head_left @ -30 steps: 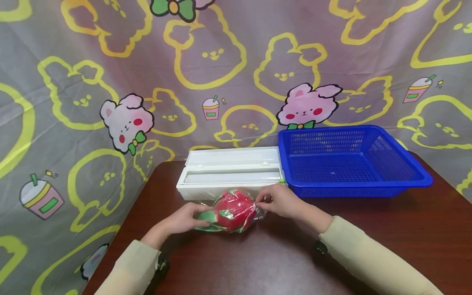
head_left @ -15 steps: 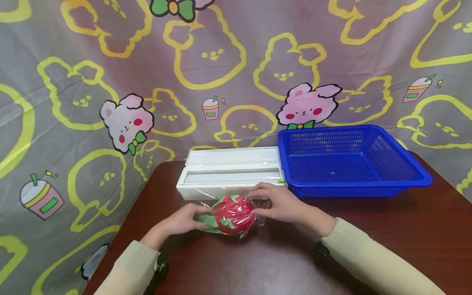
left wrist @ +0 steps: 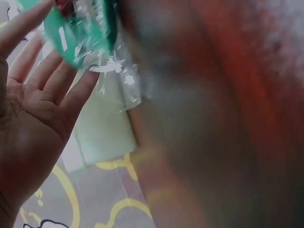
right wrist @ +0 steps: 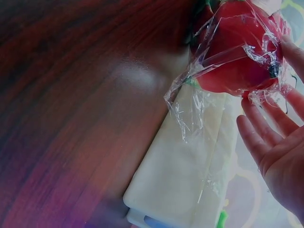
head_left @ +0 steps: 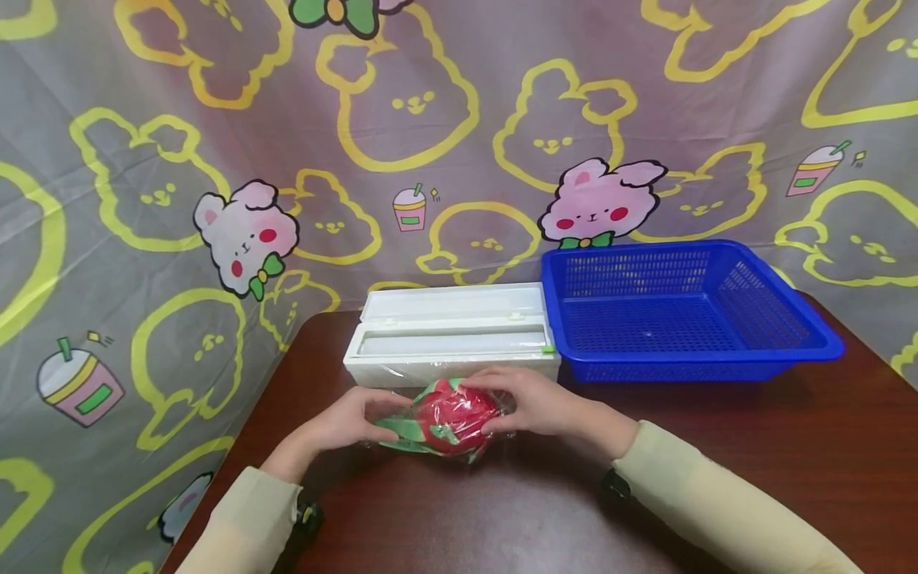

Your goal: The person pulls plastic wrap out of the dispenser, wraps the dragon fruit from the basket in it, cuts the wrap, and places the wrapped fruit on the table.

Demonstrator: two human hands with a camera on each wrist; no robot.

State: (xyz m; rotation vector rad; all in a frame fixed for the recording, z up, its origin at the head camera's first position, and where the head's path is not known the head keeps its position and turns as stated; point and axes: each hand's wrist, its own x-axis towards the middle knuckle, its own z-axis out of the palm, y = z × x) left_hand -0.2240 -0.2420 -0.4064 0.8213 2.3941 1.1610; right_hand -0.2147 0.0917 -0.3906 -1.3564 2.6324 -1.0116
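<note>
A red dragon fruit (head_left: 459, 418) with green tips, wrapped in clear cling film (right wrist: 187, 111), lies sideways in front of the white cling film box. My left hand (head_left: 340, 426) holds its green leafy end, thumb on the near side and fingers on the far side. At the red end, my right hand (head_left: 541, 402) holds the wrapped fruit between thumb and fingers. In the right wrist view, loose film hangs crumpled from the dragon fruit (right wrist: 237, 52). Film also bunches at the left fingertips beside the green leaves (left wrist: 78, 42) in the left wrist view.
The white cling film box (head_left: 366, 375) stands behind the hands with its lid raised and a roll (head_left: 452, 344) inside. Right of it sits a blue plastic basket (head_left: 688, 371). A patterned curtain (head_left: 459, 183) hangs behind the brown wooden table (head_left: 459, 526).
My right hand has gone from pinching gathered film at the red end to spreading its fingers and thumb around the fruit. The fruit has turned slightly; the left hand stays at the green end.
</note>
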